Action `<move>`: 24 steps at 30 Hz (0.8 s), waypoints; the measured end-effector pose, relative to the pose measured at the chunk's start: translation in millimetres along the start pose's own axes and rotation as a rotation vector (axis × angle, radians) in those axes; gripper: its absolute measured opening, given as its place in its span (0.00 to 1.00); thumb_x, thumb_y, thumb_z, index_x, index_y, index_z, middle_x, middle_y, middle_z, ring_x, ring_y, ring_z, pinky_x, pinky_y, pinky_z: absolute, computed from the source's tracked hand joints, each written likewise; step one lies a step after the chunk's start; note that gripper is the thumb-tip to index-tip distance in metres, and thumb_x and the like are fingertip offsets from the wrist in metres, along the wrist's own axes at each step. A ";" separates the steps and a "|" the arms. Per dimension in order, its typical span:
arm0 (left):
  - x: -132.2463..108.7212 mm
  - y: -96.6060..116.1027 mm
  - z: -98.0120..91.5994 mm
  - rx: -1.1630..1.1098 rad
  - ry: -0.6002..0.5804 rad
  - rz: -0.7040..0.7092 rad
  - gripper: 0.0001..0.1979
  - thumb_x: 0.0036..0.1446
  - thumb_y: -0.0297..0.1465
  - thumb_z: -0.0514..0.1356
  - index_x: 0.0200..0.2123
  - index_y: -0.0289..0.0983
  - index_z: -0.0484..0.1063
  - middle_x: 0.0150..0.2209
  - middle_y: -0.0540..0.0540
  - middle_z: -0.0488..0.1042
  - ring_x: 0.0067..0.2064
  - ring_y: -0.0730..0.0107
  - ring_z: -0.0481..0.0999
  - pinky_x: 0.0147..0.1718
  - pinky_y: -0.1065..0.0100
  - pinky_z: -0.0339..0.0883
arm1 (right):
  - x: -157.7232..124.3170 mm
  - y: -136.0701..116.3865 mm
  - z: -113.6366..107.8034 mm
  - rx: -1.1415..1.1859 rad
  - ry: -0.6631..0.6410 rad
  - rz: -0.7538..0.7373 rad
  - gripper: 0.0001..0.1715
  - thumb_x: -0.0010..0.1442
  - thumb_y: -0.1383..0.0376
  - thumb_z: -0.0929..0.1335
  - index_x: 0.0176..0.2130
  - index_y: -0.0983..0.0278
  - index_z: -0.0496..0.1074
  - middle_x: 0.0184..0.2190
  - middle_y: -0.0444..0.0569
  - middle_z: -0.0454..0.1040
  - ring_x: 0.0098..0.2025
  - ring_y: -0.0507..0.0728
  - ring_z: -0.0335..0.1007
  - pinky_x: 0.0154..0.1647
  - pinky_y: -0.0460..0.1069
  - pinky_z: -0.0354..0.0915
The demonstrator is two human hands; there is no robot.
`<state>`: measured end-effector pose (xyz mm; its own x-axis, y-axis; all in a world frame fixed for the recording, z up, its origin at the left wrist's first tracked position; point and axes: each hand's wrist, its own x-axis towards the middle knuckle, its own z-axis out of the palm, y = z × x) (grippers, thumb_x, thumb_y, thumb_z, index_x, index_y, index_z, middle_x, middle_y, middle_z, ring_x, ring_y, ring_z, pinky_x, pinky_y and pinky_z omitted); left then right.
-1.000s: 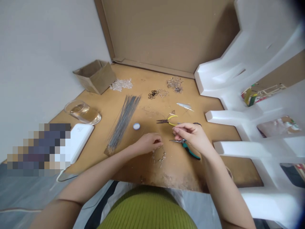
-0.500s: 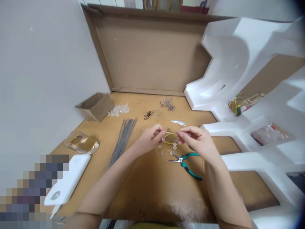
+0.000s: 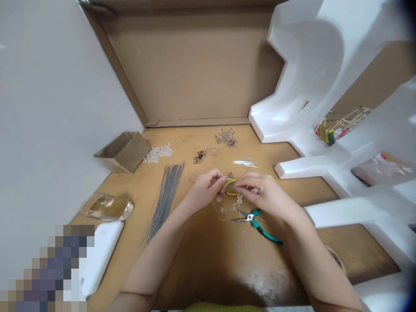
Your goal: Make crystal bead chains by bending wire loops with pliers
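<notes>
In the head view, your left hand (image 3: pixel 205 190) and right hand (image 3: pixel 264 195) are each pinching the string of beads (image 3: pixel 239 199), which is curving below and between their fingertips. Green-handled pliers (image 3: pixel 267 234) are lying near it on the table (image 3: pixel 208 264).

I watch remotely through one camera, worn on the person's head. It faces forward and tilts down across the table (image 3: pixel 201 264), near enough that both forearms (image 3: pixel 170 240) cross the lower part of the view. The left hand (image 3: pixel 206 189) and right hand (image 3: pixel 261 193) sit just below centre; a cardboard panel (image 3: pixel 195 65) backs the scene.
</notes>
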<state>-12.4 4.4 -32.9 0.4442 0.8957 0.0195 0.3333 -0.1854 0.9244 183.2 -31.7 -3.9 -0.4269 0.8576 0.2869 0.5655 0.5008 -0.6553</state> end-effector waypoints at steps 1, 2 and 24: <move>-0.3 0.7 -0.1 0.014 0.001 0.006 0.15 0.60 0.42 0.51 0.29 0.36 0.63 0.23 0.52 0.71 0.24 0.76 0.71 0.26 0.73 0.65 | 0.3 0.3 0.2 0.000 -0.013 0.006 0.11 0.61 0.64 0.63 0.36 0.62 0.76 0.33 0.50 0.76 0.33 0.54 0.69 0.35 0.49 0.64; -0.8 1.4 -0.2 0.033 0.003 0.014 0.15 0.60 0.42 0.51 0.29 0.36 0.63 0.23 0.52 0.71 0.24 0.76 0.70 0.26 0.73 0.64 | 0.2 0.4 0.1 0.004 -0.028 0.010 0.11 0.60 0.64 0.63 0.36 0.61 0.76 0.32 0.49 0.76 0.32 0.54 0.69 0.35 0.48 0.63; -9.5 7.8 15.1 -0.071 -0.129 0.107 0.14 0.58 0.41 0.55 0.34 0.35 0.68 0.24 0.52 0.65 0.24 0.78 0.65 0.23 0.75 0.59 | -3.2 4.2 -1.1 0.449 -0.052 0.342 0.13 0.56 0.56 0.67 0.33 0.63 0.73 0.19 0.42 0.69 0.22 0.50 0.66 0.24 0.45 0.60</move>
<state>-1.4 -11.6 -31.7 0.5785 0.8122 0.0748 0.2204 -0.2440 0.9444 187.7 -32.2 -6.8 -0.3131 0.9495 -0.0213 0.3273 0.0869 -0.9409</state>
